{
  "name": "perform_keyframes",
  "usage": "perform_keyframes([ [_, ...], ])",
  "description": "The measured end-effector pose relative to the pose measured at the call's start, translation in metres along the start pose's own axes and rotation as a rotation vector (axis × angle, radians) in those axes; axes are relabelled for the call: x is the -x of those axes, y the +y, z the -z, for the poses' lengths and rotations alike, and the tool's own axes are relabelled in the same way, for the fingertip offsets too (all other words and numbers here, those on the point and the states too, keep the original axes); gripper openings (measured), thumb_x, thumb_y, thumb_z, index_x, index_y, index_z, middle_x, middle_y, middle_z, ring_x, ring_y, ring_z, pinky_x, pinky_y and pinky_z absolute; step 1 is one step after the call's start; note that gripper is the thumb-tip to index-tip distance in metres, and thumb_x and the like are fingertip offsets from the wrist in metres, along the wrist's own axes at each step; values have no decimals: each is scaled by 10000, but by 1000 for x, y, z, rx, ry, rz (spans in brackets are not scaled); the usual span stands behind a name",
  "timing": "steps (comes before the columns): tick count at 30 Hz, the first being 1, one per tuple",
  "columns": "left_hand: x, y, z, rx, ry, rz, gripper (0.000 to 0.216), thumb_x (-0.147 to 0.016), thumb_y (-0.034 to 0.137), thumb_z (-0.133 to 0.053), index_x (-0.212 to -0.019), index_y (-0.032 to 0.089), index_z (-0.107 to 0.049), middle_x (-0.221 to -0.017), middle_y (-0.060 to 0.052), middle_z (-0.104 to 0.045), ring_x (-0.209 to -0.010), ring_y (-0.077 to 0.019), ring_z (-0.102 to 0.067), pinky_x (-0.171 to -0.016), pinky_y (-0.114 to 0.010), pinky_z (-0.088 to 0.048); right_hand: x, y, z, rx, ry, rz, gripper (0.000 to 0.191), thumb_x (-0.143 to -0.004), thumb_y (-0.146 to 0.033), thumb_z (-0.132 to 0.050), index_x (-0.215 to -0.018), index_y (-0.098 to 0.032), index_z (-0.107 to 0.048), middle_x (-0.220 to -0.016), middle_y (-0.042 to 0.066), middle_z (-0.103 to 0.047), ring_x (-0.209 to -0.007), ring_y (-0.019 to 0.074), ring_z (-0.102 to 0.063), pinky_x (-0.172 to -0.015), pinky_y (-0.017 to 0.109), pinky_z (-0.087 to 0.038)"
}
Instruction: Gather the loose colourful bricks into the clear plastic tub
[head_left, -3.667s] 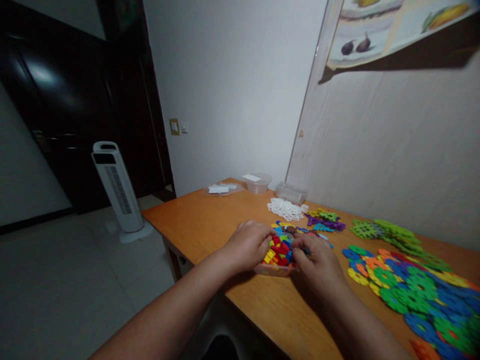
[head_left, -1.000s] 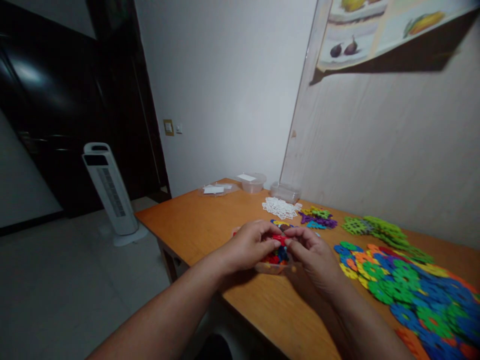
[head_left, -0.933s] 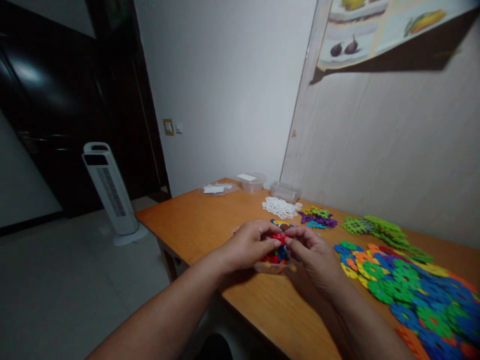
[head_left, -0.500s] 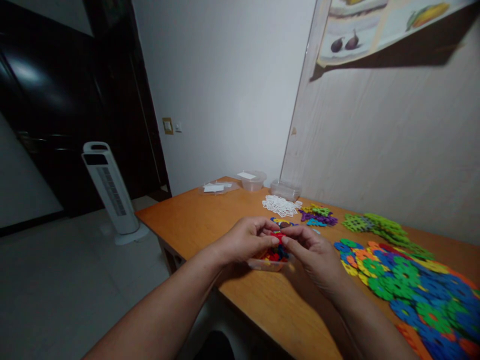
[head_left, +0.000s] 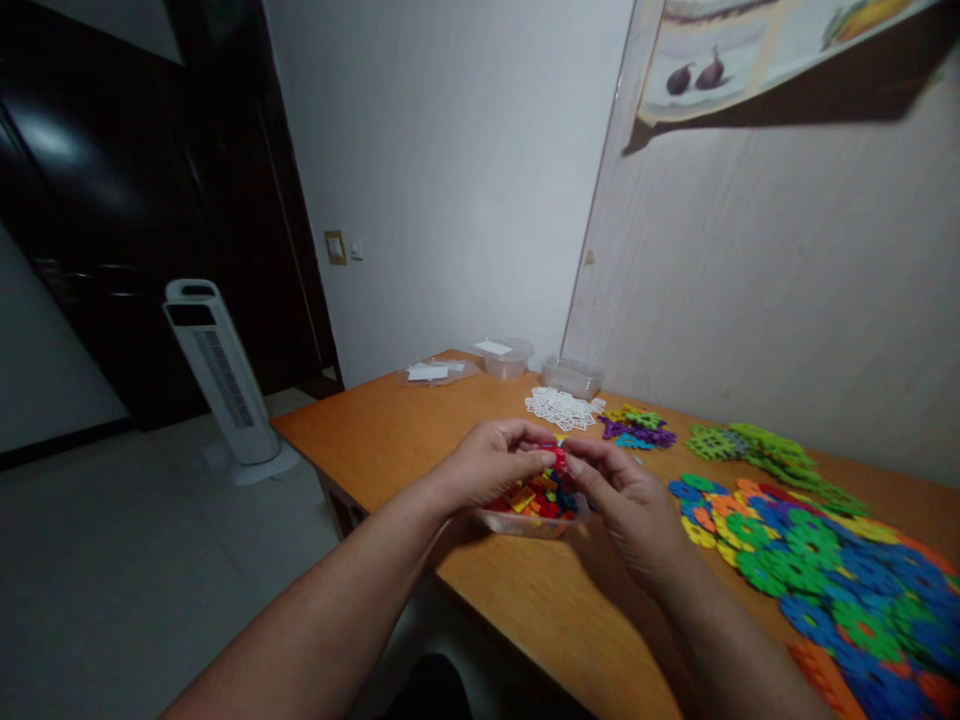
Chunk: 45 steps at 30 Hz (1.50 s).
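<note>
My left hand (head_left: 491, 465) and my right hand (head_left: 622, 495) meet above a clear plastic tub (head_left: 525, 522) filled with small red, yellow, orange and blue building pieces. Both hands pinch the same small red piece (head_left: 557, 456) between their fingertips, just over the tub. The tub stands on the wooden table (head_left: 420, 440), close to its near edge.
To the right lies a large flat sheet of joined blue, green and orange discs (head_left: 817, 570). Behind it are green pieces (head_left: 765, 455), a purple-green pile (head_left: 637, 425) and white pieces (head_left: 562, 408). Clear containers (head_left: 506, 358) stand at the far end. A white tower fan (head_left: 217, 375) stands on the floor.
My hands rose out of the tub and came together. They now pinch a red piece above it, slightly higher than half a second ago.
</note>
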<state>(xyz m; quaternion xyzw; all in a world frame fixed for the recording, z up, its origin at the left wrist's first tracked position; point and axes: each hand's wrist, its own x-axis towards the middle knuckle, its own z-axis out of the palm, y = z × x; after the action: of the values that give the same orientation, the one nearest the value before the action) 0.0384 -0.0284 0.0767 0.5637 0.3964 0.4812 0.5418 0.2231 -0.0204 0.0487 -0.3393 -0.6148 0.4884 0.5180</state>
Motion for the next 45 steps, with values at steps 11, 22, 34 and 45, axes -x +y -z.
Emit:
perform_keyframes([
  [11, -1, -4, 3, -36, 277, -4, 146, -824, 184, -652, -960, 132, -666, -781, 3, -645, -580, -60, -547, -576, -179, -449, -10, 42, 15, 845, -7, 436, 197, -839, -313, -624, -986, -248, -737, -1180, 77, -691, -1176, 266, -574, -1034, 482, -412],
  [22, -9, -16, 27, -191, 339, -86, 214, -836, 290, -664, -1013, 173, -638, -883, -22, -648, -680, -100, -575, -588, -197, -449, -14, 50, 19, 904, 52, 432, 167, -872, -323, -594, -866, -252, -745, -1156, 70, -703, -1132, 259, -595, -1001, 470, -424],
  [34, -16, -12, 22, -438, 166, 25, 170, -829, 224, -648, -982, 154, -668, -753, 4, -638, -590, -98, -545, -548, -214, -424, -13, 40, 23, 792, 197, 336, 246, -907, -381, -523, -880, -221, -708, -950, 61, -726, -929, 247, -605, -848, 404, -450],
  [45, -2, -5, 8, -161, -53, -12, 404, -775, 237, -723, -1117, 177, -517, -787, 18, -618, -612, -86, -569, -583, -206, -430, -5, 29, 0, 815, -15, 557, 357, -882, -303, -610, -1235, -265, -647, -1183, 56, -696, -1108, 242, -595, -963, 414, -468],
])
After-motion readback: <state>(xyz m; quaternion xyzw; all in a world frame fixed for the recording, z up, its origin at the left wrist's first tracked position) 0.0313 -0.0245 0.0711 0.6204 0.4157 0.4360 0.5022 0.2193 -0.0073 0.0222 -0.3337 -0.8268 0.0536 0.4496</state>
